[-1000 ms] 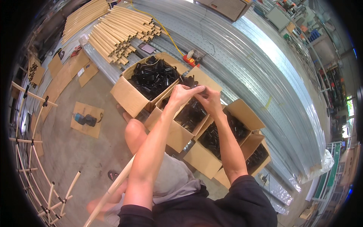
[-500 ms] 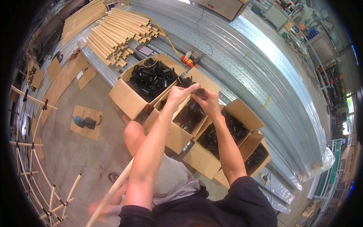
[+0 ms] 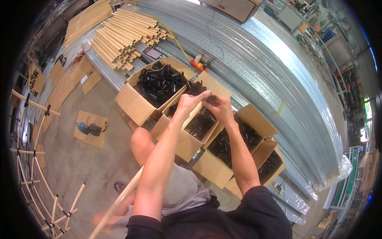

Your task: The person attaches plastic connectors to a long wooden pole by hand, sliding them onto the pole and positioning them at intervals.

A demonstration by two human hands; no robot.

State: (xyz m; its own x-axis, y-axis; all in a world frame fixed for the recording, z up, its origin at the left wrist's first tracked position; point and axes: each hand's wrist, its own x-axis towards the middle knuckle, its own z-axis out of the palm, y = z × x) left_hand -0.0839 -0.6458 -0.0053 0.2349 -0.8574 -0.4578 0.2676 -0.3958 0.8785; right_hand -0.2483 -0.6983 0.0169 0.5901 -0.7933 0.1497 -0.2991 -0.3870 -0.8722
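Note:
Both my hands meet above the open boxes. My left hand (image 3: pixel 188 102) is closed, thumb stretched toward the right one, by the upper end of a long beige pipe (image 3: pixel 119 200). That pipe slants up from the lower left, passing behind my left forearm. Fingers bent, my right hand (image 3: pixel 221 106) pinches a dark plastic fitting (image 3: pixel 211 98) at the pipe's end; the fingers partly hide it. Below the hands, a cardboard box (image 3: pixel 186 146) holds black plastic fittings (image 3: pixel 200 124). Another cardboard box (image 3: pixel 137 104), to its left, is heaped with similar black fittings (image 3: pixel 160 83).
More boxes of black fittings (image 3: pixel 223 147) stand at right. Beyond lie stacked beige pipes (image 3: pixel 123 36), a phone (image 3: pixel 152 52), a red power strip (image 3: pixel 197 65) and plastic-wrapped metal lengths (image 3: pixel 274 75). A cordless drill (image 3: pixel 89 128) rests on cardboard at left, near a pipe frame (image 3: pixel 35 153).
My hands stay at nearly the same spot, with small shifts of the fingers around the dark fitting. The lower part of the pipe has moved slightly. The boxes have not moved.

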